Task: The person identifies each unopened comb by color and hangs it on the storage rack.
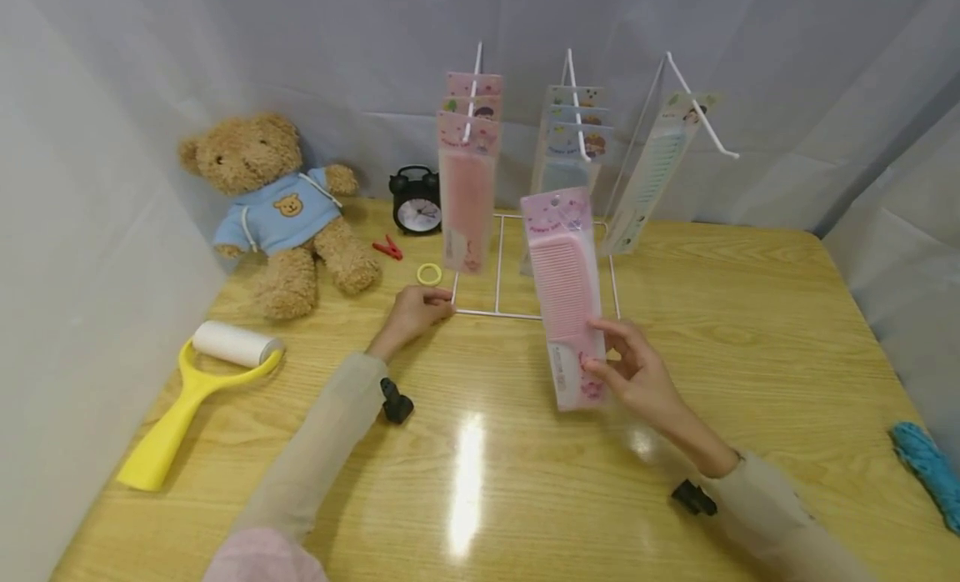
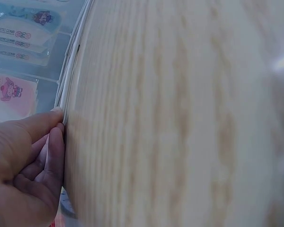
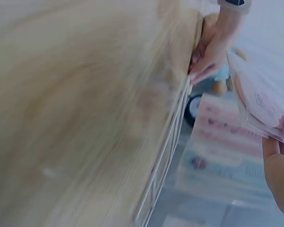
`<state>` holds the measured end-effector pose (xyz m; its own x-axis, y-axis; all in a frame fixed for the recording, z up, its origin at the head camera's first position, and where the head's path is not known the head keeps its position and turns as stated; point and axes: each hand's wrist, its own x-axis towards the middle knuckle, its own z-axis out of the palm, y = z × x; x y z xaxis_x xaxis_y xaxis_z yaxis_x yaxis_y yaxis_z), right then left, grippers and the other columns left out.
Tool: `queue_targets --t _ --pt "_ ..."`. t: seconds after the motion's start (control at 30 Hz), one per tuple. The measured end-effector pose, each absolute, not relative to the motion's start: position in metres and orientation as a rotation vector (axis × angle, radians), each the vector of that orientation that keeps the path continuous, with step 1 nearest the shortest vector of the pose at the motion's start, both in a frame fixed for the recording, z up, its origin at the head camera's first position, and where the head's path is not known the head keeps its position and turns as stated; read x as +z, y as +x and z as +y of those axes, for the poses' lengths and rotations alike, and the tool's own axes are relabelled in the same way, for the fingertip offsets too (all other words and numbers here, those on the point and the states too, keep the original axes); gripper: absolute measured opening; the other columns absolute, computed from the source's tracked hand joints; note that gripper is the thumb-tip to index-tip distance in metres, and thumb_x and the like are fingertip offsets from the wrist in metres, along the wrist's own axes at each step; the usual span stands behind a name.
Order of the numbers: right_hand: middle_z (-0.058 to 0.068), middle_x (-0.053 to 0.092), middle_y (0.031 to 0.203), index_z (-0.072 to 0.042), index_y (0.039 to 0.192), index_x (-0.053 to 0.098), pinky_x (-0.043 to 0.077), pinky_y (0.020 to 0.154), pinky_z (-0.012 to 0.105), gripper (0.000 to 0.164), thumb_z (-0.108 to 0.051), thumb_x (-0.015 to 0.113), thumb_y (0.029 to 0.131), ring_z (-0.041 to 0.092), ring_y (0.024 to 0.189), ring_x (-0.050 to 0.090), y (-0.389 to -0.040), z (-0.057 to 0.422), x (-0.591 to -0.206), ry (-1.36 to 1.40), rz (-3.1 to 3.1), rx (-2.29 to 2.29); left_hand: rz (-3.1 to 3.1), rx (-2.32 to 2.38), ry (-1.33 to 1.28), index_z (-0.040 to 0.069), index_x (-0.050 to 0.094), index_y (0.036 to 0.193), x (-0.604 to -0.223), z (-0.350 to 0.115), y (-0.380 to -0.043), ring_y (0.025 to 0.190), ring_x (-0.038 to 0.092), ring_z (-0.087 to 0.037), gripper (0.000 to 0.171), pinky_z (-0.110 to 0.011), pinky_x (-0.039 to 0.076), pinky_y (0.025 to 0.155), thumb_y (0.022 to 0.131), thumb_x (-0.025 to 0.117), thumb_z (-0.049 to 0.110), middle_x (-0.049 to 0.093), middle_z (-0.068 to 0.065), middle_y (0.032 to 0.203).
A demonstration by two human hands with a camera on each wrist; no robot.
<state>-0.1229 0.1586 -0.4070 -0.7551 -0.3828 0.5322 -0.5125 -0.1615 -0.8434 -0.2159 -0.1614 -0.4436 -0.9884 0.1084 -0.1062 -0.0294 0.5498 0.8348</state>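
My right hand [image 1: 637,373] pinches the lower end of a pink comb in a clear package [image 1: 564,286], raised in front of a white wire display rack [image 1: 498,315]. In the right wrist view the package [image 3: 262,101] is seen from another side, between thumb and fingers. My left hand [image 1: 416,315] pinches the front left corner of the rack's base; the left wrist view shows thumb and fingertip on the wire [image 2: 68,80]. Packaged pink combs [image 1: 468,198] hang on the rack's left hook, blue ones [image 1: 558,161] on the middle hook, and a green-toothed one [image 1: 656,178] on the right hook.
Left of the rack are a teddy bear [image 1: 277,207] in a blue hoodie, a black alarm clock [image 1: 417,203], a red clip [image 1: 388,248] and a yellow ring [image 1: 429,274]. A yellow-handled lint roller [image 1: 176,411] lies nearer. Blue cord [image 1: 928,474] lies at the right edge.
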Motion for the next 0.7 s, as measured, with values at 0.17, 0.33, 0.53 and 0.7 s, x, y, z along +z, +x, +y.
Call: queue_targets --t 0.17,0.33,0.53,0.7 --pt "-0.006 0.052 0.115 -0.006 0.13 0.052 0.053 0.076 0.021 0.062 0.026 0.057 0.077 0.006 0.089 0.053 -0.134 0.129 -0.405 1.067 -1.972 2.03 2.659 1.414 0.085 -0.008 0.066 0.111 -0.445 -0.161 -0.216 0.093 0.065 -0.031 0.028 -0.033 0.051 0.08 0.088 0.066 0.007 0.069 -0.023 0.1" --pt "-0.005 0.051 0.116 -0.006 0.13 0.052 0.054 0.075 0.024 0.062 0.024 0.059 0.077 0.008 0.087 0.052 -0.145 0.103 -0.396 1.085 -1.906 2.024 2.679 1.428 0.087 -0.009 0.067 0.108 -0.447 -0.162 -0.218 0.09 0.066 -0.03 0.027 -0.029 0.051 0.077 0.087 0.067 0.006 0.07 -0.023 0.098" --pt "-0.004 0.052 0.116 0.001 0.13 0.048 0.056 0.077 0.03 0.058 0.023 0.06 0.078 0.01 0.09 0.054 -0.153 0.08 -0.386 1.106 -1.885 2.042 2.677 1.442 0.081 -0.01 0.067 0.108 -0.446 -0.162 -0.217 0.088 0.066 -0.029 0.027 -0.024 0.049 0.073 0.086 0.067 0.005 0.069 -0.024 0.097" --pt "0.008 0.051 0.109 0.012 0.128 0.039 0.056 0.077 0.033 0.054 0.022 0.058 0.079 0.011 0.091 0.054 -0.156 0.069 -0.381 1.06 -1.938 2.091 2.679 1.43 0.091 -0.01 0.067 0.108 -0.444 -0.162 -0.216 0.09 0.066 -0.029 0.027 -0.028 0.051 0.078 0.086 0.066 0.006 0.069 -0.023 0.099"
